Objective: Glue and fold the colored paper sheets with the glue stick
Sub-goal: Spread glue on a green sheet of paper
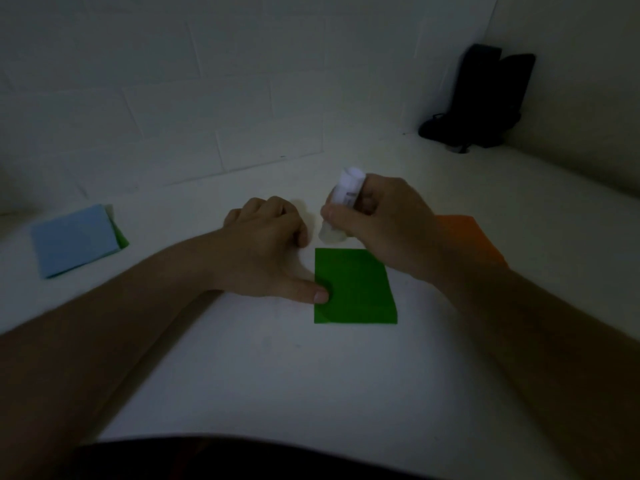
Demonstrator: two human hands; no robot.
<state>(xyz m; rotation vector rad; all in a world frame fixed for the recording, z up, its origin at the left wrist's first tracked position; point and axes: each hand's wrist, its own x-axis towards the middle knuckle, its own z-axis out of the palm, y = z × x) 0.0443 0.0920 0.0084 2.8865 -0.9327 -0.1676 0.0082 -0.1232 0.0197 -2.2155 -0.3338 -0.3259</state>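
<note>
The light was dim, and a white table [311, 375] stretched out beneath the hands. Beyond them rose a pale wall [207, 81] marked with faint block lines, meeting a side wall at a corner. Far right of the hands stood a dark object [485, 98] (too shadowy to identify).

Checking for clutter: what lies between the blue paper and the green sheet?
In the head view, only the left hand and its forearm on bare white table lie between the blue paper and the green sheet.
</note>
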